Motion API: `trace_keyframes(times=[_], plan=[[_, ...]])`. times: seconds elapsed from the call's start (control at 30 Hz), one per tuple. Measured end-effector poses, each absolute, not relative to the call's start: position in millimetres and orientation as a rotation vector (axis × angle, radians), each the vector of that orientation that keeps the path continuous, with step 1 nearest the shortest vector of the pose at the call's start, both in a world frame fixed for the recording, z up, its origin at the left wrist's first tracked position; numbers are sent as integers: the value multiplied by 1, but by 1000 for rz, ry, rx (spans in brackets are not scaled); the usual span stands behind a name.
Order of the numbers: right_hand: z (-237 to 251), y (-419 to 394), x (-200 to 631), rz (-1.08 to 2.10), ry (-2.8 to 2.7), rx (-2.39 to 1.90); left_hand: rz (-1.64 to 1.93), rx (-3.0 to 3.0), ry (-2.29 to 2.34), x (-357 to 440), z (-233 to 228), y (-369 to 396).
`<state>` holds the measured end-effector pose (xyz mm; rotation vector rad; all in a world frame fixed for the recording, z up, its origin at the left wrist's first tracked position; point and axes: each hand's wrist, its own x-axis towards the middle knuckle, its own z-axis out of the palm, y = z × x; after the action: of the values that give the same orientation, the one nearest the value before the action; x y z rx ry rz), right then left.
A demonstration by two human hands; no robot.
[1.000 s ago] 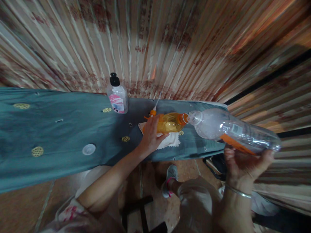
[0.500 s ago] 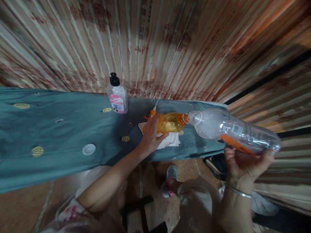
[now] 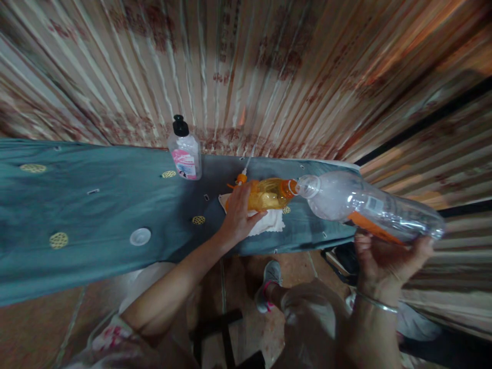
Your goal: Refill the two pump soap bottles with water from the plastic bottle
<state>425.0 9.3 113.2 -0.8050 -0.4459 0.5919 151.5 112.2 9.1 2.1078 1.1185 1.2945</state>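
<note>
My left hand [image 3: 239,215] is closed around a small amber bottle [image 3: 269,195] holding yellow liquid, tipped on its side with its neck to the right. In my right hand [image 3: 390,259] lies a large clear plastic bottle [image 3: 369,202] with an orange label, held from below and slightly tilted. The mouths of the two bottles meet, or nearly so. Under the amber bottle is a white cloth [image 3: 269,223]. An orange pump top [image 3: 241,178] with a thin clear tube lies just behind my left hand.
A clear bottle with black cap and pink label [image 3: 186,154] stands at the back of the teal-covered table [image 3: 103,205]. A small white lid [image 3: 140,237] lies near the front left. A pleated curtain [image 3: 215,77] hangs behind, and a dark stool frame [image 3: 223,333] is below.
</note>
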Motion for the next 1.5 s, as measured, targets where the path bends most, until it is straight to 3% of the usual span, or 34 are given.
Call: trace_keyframes(times=[1.5], plan=[[112,9,425,582,-455,-846,1288,2080,1104,151,10,112]])
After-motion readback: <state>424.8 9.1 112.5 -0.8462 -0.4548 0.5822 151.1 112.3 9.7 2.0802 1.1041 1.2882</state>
